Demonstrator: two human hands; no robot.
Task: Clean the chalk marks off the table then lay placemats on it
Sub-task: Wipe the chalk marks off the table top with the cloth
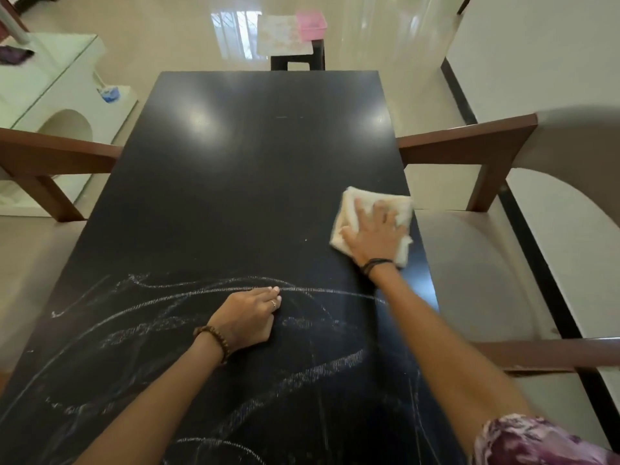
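right hand [372, 234] spread flat on cloth [349, 203]; left hand [248, 318] curled, knuckles on table [235, 162].

From my view the table [255, 169] runs lengthwise away from me. Chalk marks [188, 317] cover its near part. My left hand [246, 318] rests on them near the middle; my right hand [372, 234] lies flat on a folded cloth [352, 203] by the right edge, farther out. One chair [476, 263] sits to the right, another [40, 162] to the left. Beyond the far end, a stool [297, 60] carries placemats [278, 35] and a basket [310, 23].
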